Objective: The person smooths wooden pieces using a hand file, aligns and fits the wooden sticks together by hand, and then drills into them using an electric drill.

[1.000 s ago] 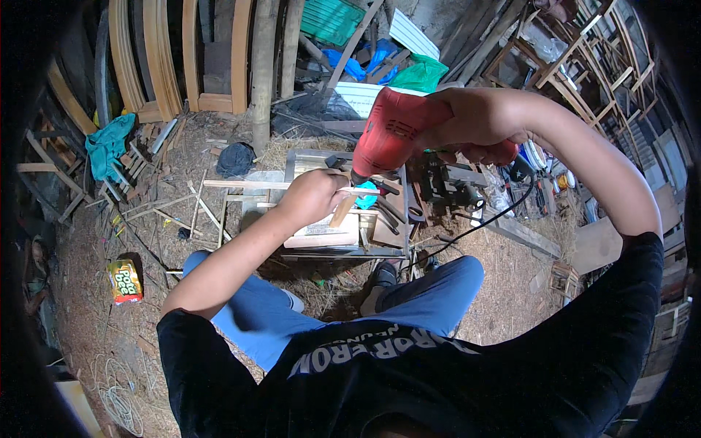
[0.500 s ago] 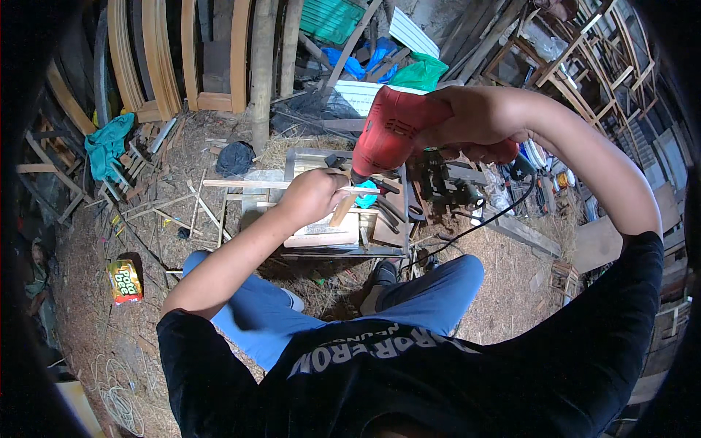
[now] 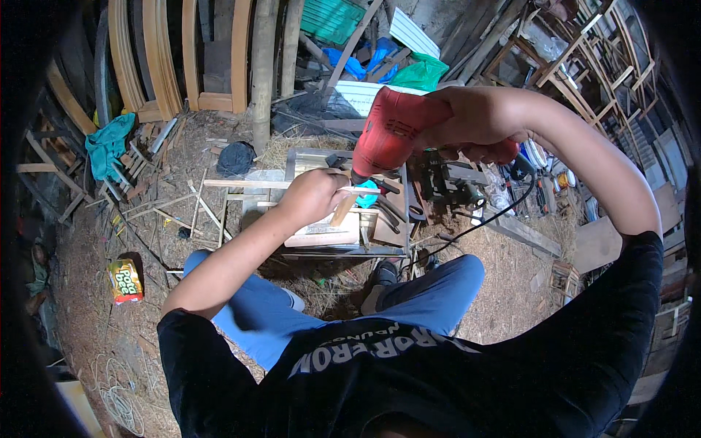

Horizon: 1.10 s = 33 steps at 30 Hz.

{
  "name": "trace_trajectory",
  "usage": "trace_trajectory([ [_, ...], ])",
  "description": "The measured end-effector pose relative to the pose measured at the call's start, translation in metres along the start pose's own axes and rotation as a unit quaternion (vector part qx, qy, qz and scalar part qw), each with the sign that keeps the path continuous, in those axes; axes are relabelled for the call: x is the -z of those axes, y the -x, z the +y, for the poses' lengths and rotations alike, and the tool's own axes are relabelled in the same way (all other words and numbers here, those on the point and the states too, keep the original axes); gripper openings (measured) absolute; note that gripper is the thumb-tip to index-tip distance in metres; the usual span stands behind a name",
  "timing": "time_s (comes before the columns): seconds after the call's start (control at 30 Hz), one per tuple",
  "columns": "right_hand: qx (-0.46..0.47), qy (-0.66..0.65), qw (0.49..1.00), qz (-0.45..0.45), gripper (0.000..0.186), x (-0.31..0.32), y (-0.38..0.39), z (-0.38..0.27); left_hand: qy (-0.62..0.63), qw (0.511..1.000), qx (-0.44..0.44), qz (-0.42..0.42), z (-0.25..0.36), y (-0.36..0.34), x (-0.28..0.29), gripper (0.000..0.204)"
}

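Over a grey-edged table (image 3: 290,162), left hand (image 3: 314,196) pinches pale wooden strip (image 3: 244,185), right hand (image 3: 473,120) grips red pistol-shaped drill (image 3: 389,133), both unmoved, suggesting steady work.

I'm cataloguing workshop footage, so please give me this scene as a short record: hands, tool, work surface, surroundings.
Left hand: grips a thin wooden strip
Right hand: holds a red power drill
Drill pose: nose down at the strip, beside the left hand; bit depth too small to tell
Cord: black, trailing from the drill handle
Work surface: low bench, wood pieces and tools on it
Floor at left: yellow snack packet, teal cloth
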State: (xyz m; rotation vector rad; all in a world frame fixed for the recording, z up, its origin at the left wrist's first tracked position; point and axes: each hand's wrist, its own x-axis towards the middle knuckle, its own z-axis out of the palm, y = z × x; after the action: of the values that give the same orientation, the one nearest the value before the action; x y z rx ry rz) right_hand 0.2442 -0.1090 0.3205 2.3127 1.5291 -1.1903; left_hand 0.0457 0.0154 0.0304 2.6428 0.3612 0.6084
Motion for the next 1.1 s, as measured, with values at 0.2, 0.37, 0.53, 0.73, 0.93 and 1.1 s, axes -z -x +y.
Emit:
trace_trajectory([
  [0.2, 0.005, -0.021, 1.0, 0.0, 0.025, 0.001, 0.0, 0.0, 0.004, 1.0, -0.006, 0.001, -0.001, -0.001, 0.0, 0.028],
  [0.37, 0.016, -0.041, 0.999, -0.007, 0.023, -0.001, 0.007, -0.009, 0.01, 1.0, -0.007, 0.012, 0.0, -0.001, 0.001, 0.028],
  [0.53, 0.02, -0.023, 1.0, 0.001, 0.024, -0.002, 0.01, -0.013, 0.011, 1.0, -0.009, 0.018, -0.005, -0.001, -0.003, 0.028],
  [0.73, -0.014, -0.003, 1.0, 0.015, 0.025, -0.002, 0.013, -0.018, 0.005, 1.0, -0.003, 0.009, -0.002, -0.001, 0.0, 0.027],
  [0.93, 0.004, 0.003, 1.0, 0.012, 0.027, 0.0, 0.003, -0.007, 0.009, 1.0, -0.009, 0.018, -0.003, -0.002, -0.003, 0.028],
  [1.1, -0.026, 0.024, 0.999, 0.034, 0.03, -0.003, 0.003, -0.011, 0.006, 0.999, -0.02, 0.026, -0.004, -0.002, -0.003, 0.028],
])
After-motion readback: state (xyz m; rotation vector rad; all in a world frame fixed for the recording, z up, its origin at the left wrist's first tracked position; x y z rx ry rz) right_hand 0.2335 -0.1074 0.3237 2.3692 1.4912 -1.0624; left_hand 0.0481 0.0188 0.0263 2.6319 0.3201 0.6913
